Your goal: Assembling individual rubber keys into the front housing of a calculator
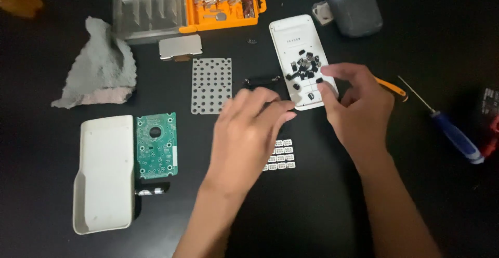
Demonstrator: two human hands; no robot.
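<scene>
Looking down on a black table [322,211] strewn with parts of a dismantled calculator.

Near centre, lying face up: a white front shell [285,34], carrying a loose pile of small black keycaps [304,65].

Left hand [249,128]: palm down, fingers loosely curled, fingertips just beside the shell's lower left corner. Impossible to tell whether anything sits under them.

Right hand [358,107]: at the shell's lower right edge, thumb and forefinger drawn close together above the keycaps. Too small to tell whether a keycap is pinched there.

Below the left hand, partly hidden by it: neat rows of small white keys [280,156].

Further left: a translucent dotted rubber membrane [210,84], a green circuit board [157,144] and a white back cover [103,172].

Along the top: an open orange bit case [221,3], a small metal plate [180,46] and a crumpled grey cloth [101,63]. Off to the right, well apart: a blue-handled screwdriver [457,136].

Probably best handled this way: steady the shell with the left hand, lift one keycap at a time with the right fingertips, keep the shell flat to avoid scattering the pile, and set sorted pieces in rows clear of both wrists.
</scene>
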